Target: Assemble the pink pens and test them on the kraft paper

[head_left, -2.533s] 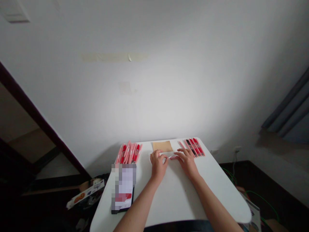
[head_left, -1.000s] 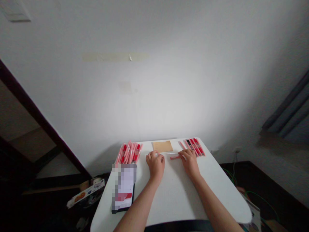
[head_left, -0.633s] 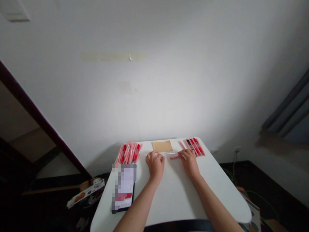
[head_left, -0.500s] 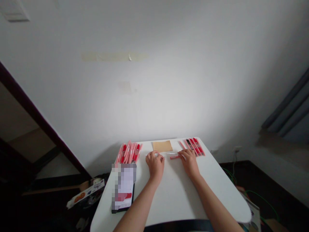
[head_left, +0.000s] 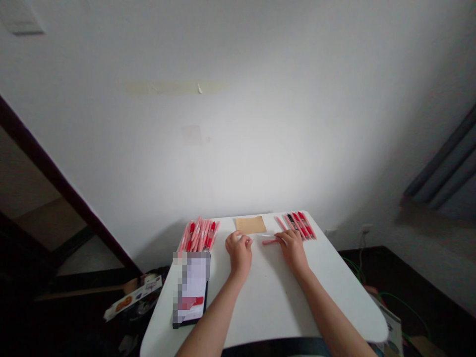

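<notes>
Lower centre, white table [head_left: 267, 302]: left hand [head_left: 240, 252] curled, contents unclear; right hand [head_left: 293, 249] pinching pink pen [head_left: 268, 241].

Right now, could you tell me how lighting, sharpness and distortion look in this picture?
Head view: bright wall, dark left and bottom corners; wide-angle distortion bows the white table's edge; a pixelated patch masks the item at its left; the left hand, right hand and pens look small, soft.

Head cam, faces fwd/down at table [head_left: 267, 302], prob. close; wall [head_left: 238, 124] behind.
</notes>
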A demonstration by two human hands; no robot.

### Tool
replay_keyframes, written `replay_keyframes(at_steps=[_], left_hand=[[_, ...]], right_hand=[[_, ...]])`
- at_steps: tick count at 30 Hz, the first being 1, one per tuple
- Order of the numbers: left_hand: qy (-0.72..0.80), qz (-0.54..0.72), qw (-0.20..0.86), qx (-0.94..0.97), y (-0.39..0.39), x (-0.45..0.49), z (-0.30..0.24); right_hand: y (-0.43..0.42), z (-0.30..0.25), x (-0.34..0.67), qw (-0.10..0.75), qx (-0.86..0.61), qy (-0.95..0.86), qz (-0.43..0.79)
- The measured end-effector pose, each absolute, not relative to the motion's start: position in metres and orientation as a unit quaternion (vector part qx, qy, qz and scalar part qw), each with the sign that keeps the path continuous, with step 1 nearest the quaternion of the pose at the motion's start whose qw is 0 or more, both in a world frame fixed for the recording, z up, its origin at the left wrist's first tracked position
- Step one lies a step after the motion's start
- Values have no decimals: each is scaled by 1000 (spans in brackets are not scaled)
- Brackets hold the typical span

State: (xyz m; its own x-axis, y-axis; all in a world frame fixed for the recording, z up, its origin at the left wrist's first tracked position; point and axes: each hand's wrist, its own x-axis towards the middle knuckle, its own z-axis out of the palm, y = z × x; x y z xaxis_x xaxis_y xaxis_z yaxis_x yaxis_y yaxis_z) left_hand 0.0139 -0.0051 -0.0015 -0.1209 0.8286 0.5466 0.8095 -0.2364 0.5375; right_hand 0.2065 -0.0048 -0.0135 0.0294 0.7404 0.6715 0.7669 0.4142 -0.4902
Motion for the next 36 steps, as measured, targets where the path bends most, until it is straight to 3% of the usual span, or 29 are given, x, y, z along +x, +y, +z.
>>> replay_keyframes(at_steps=[36], left_hand=[[563,448,24,694,-5,15,-1]], right_hand=[[-7,-12,203,471,-512,-719,2]])
